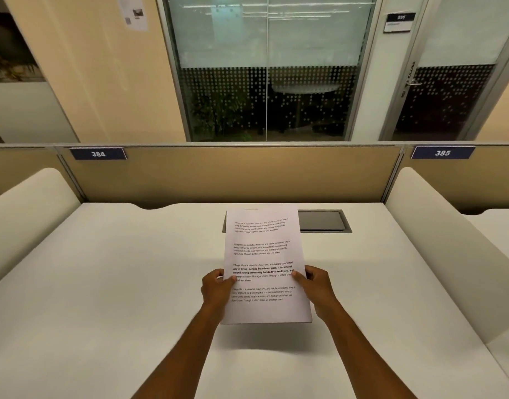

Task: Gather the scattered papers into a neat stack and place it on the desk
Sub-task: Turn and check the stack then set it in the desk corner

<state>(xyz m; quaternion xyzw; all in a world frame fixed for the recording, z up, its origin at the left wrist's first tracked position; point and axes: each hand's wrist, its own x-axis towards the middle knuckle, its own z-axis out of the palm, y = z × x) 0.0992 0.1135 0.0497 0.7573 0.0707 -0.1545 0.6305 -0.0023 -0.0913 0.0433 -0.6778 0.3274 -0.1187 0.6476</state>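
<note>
A stack of white printed papers [263, 254] is held upright above the white desk [118, 283], its edges lined up, its shadow falling on the desk below. My left hand [216, 292] grips the stack's left edge with the thumb on the front sheet. My right hand [315, 289] grips the right edge the same way. The bottom edge of the stack hangs clear of the desk surface. No loose sheets are visible elsewhere on the desk.
A grey cable hatch [324, 221] is set into the desk behind the papers. A tan partition [233, 174] with labels 384 and 385 closes the back. White curved side dividers [31, 203] stand at left and right [437, 240].
</note>
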